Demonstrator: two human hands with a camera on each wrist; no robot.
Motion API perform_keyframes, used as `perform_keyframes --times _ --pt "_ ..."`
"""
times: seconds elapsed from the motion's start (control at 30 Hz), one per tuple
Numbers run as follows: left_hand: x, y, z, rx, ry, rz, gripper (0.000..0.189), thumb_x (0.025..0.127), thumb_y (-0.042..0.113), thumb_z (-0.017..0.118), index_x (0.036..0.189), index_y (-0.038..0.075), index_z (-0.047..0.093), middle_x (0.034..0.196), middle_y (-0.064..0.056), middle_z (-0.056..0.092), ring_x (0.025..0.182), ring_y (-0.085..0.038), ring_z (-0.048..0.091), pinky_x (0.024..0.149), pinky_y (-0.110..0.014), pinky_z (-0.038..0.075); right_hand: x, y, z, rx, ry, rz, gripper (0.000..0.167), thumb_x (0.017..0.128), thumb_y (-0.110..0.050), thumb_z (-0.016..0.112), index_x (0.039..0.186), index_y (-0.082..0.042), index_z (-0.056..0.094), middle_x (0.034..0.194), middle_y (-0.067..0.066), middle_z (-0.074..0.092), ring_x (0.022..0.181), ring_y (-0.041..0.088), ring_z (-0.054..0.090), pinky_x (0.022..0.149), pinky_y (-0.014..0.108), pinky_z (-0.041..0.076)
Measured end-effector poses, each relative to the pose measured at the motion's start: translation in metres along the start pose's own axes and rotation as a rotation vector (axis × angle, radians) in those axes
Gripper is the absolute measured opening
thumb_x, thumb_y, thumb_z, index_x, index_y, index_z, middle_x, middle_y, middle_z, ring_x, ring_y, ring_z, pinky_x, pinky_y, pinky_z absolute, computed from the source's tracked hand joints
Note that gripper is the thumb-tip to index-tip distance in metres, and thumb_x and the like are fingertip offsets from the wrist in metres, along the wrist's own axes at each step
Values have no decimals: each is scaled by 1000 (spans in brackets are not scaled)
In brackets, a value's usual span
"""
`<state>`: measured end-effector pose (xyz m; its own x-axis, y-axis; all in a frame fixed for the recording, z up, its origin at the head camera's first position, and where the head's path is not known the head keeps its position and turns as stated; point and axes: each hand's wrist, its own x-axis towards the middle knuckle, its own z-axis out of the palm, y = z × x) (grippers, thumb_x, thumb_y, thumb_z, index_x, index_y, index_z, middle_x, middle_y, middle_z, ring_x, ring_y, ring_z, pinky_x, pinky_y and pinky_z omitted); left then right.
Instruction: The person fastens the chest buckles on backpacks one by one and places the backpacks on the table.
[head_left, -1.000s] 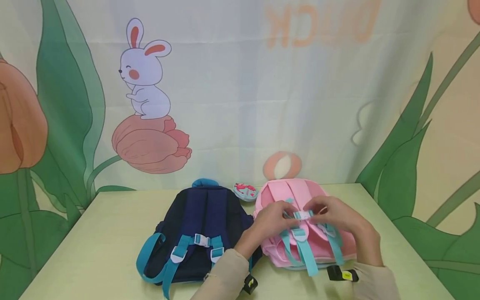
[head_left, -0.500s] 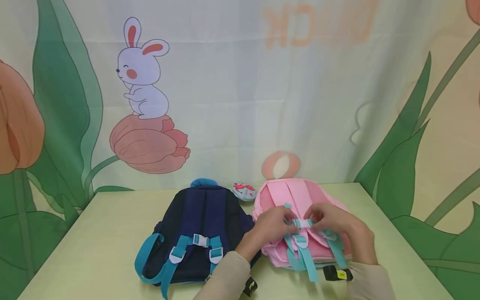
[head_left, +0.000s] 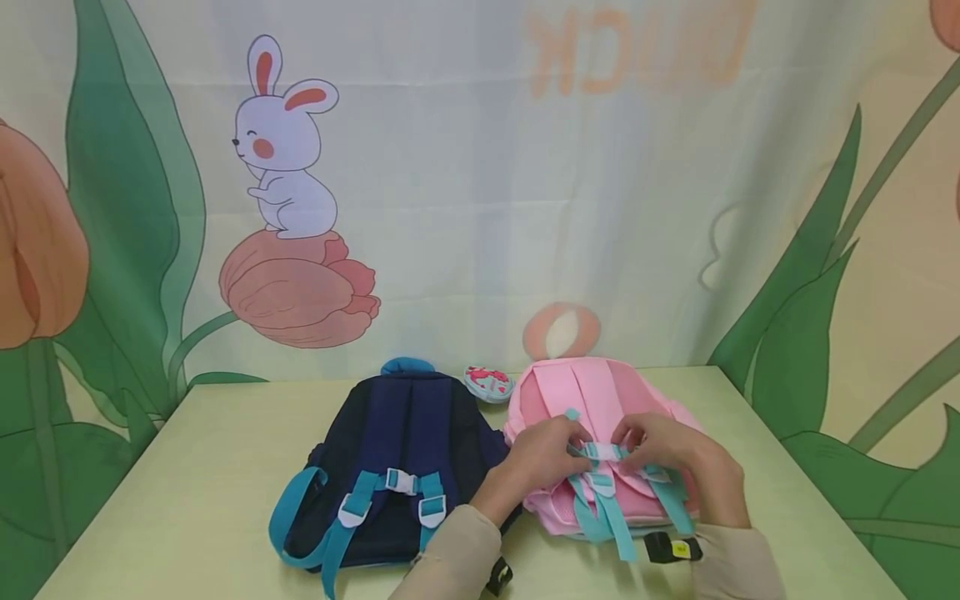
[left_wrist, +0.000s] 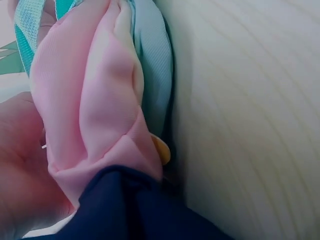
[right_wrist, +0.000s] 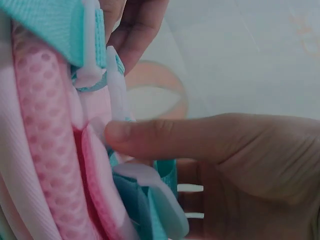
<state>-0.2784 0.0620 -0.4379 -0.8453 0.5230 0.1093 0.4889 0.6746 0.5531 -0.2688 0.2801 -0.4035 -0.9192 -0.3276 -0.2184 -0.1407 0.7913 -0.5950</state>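
A pink backpack [head_left: 577, 383] lies straps-up on the table's right half, with turquoise webbing and a white chest buckle [head_left: 606, 452]. My left hand [head_left: 542, 454] pinches the chest strap at the buckle's left side. On the other side, my right hand [head_left: 667, 442] pinches the buckle's right end between thumb and fingers. The two buckle halves look joined. In the right wrist view the right thumb [right_wrist: 145, 137] presses the white plastic, while the fingers behind are partly hidden. The left wrist view shows only part of the left palm [left_wrist: 25, 170] beside the pink fabric; its fingertips are hidden.
A navy backpack [head_left: 397, 417] with blue straps and a white buckle [head_left: 402, 481] lies left of the pink one. Between them at the back sits a small round patterned pouch [head_left: 489, 384]. Behind the pale table [head_left: 202, 467] hangs a printed curtain [head_left: 450, 208].
Both hands and the chest buckle have come down a little toward the front of the pink backpack. Over the last half second they have hardly moved.
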Motion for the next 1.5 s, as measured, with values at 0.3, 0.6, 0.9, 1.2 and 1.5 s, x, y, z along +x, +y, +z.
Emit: perform_keyframes --times 0.3,0.6,0.9,1.2,1.5 --pt "-13 -4 -25 -26 44 33 31 90 29 71 119 17 71 108 4 69 93 -8 64 78 -23 51 -1 3 -8 -10 72 -64 32 87 -26 75 114 -12 65 104 5 63 94 20 57 80 35 48" --pt "-32 -17 -56 -49 123 -2 33 93 32 66 123 18 68 116 2 68 102 -19 64 79 -28 52 -2 -1 -9 -30 240 -122 40 91 -39 70 123 -16 63 127 8 61 123 36 52 99 60 45" --pt "-48 -33 -79 -35 171 -66 36 94 34 67 126 18 67 121 -1 68 101 -19 63 81 -32 55 6 -3 -6 -66 324 -194 49 92 -44 68 130 -14 61 140 14 53 138 40 38 107 67 34" --pt "-57 -46 -100 -8 197 -101 37 93 34 69 126 18 67 115 -3 66 99 -19 63 83 -35 55 5 -3 -8 -114 375 -206 57 92 -47 67 135 -12 57 146 17 49 140 43 36 108 69 31" --pt "-69 -65 -118 30 214 -152 42 93 36 68 130 17 64 134 -6 61 124 -29 57 102 -52 48 6 0 -7 -222 417 -208 70 93 -55 61 147 -12 47 155 17 40 142 43 33 107 70 30"
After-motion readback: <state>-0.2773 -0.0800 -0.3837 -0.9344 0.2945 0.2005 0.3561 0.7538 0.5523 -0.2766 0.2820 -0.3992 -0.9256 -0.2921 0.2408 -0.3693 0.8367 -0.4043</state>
